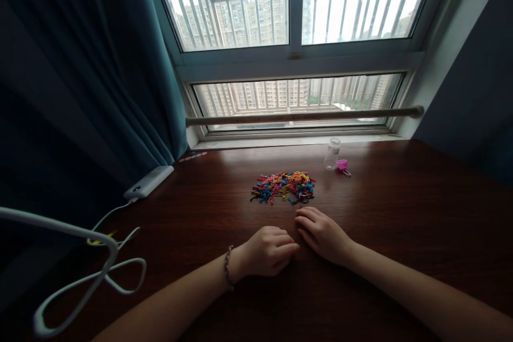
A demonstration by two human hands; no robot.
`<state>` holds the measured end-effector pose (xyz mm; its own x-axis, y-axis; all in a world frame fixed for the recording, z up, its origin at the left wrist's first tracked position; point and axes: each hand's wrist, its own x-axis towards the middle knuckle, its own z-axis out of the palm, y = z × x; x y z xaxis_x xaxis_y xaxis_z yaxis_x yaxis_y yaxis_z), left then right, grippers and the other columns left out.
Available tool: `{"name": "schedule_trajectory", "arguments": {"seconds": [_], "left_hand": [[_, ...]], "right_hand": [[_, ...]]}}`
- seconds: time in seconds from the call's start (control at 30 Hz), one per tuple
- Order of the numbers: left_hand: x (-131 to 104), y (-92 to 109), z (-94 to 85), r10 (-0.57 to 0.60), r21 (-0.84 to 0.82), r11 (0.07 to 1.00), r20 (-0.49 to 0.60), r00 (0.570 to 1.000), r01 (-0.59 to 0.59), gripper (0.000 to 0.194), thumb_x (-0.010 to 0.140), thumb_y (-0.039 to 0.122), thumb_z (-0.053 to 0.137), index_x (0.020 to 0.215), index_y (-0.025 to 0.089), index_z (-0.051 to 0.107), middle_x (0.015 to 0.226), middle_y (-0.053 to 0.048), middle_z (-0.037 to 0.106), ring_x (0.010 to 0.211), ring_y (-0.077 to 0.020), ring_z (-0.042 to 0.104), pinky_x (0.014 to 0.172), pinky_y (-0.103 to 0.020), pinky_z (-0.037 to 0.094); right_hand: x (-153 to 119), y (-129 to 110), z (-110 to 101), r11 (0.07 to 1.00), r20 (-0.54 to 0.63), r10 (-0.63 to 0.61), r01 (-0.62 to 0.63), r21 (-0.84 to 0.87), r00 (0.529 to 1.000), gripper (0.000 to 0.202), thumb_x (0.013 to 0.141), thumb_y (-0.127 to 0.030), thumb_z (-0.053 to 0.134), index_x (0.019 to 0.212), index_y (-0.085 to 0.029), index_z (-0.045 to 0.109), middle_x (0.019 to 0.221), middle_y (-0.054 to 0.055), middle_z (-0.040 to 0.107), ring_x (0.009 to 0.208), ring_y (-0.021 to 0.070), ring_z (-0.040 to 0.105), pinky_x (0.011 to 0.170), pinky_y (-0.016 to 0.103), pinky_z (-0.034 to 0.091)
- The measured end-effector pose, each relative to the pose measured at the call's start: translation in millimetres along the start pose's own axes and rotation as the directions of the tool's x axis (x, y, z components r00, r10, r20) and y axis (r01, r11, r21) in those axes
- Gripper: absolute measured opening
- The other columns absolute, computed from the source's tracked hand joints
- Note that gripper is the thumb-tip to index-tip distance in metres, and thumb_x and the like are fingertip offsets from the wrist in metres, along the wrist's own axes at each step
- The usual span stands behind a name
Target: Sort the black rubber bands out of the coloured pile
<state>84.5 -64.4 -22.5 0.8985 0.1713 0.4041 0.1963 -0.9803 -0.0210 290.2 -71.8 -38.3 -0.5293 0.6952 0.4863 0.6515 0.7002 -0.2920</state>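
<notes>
A loose pile of small, many-coloured cord-like pieces [284, 187], perhaps little hair ties, lies on the brown wooden table. Just in front of it, my right hand [325, 236] rests palm down, fingers bent slightly but apart, their tips on the tabletop near the pile's lower edge. My left hand [267, 251], with a bracelet [227, 267] at its wrist, is curled closed beside the right one. Whatever is inside its fingers, if anything, is hidden. A small gap separates the two hands. Behind the pile to the right stands a clear jar [332, 154] without its lid, next to a pink cap [342, 164] with a loop.
The dark brown table [401, 197] reaches back to a barred window [296, 101]. On the left, a white power strip [149, 181] lies by a blue curtain [160, 64]. A thick white cable [72, 227] loops across the near left side.
</notes>
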Motion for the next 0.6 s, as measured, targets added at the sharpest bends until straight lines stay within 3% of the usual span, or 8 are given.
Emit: {"name": "schedule_trajectory", "arguments": {"seconds": [0.4, 0.6], "left_hand": [[-2.0, -3.1, 1.3, -0.013, -0.06, 0.998, 0.007, 1.0, 0.013, 0.02, 0.08, 0.014, 0.039, 0.093, 0.016, 0.054, 0.068, -0.003, 0.059, 0.064, -0.0143, 0.054, 0.058, -0.027, 0.042], [-1.2, -1.0, -2.1, 0.017, -0.003, 1.0, 0.013, 1.0, -0.017, 0.015, 0.082, 0.015, 0.039, 0.088, 0.016, 0.053, 0.066, -0.002, 0.057, 0.063, -0.0135, 0.053, 0.057, -0.026, 0.042]], "right_hand": [[0.0, 12.0, 3.7, 0.999, 0.148, 0.034, -0.038, 0.027, 0.988, 0.04, 0.084, -0.023, 0.045, 0.122, -0.011, 0.048, 0.125, 0.014, 0.05, 0.121, 0.0236, 0.039, 0.102, 0.039, 0.037], [1.4, 14.8, 1.0, 0.997, 0.085, 0.011, -0.017, 0.073, 0.996, 0.035, 0.084, -0.02, 0.043, 0.116, -0.012, 0.053, 0.115, 0.014, 0.056, 0.114, 0.0224, 0.047, 0.098, 0.037, 0.041]]}}
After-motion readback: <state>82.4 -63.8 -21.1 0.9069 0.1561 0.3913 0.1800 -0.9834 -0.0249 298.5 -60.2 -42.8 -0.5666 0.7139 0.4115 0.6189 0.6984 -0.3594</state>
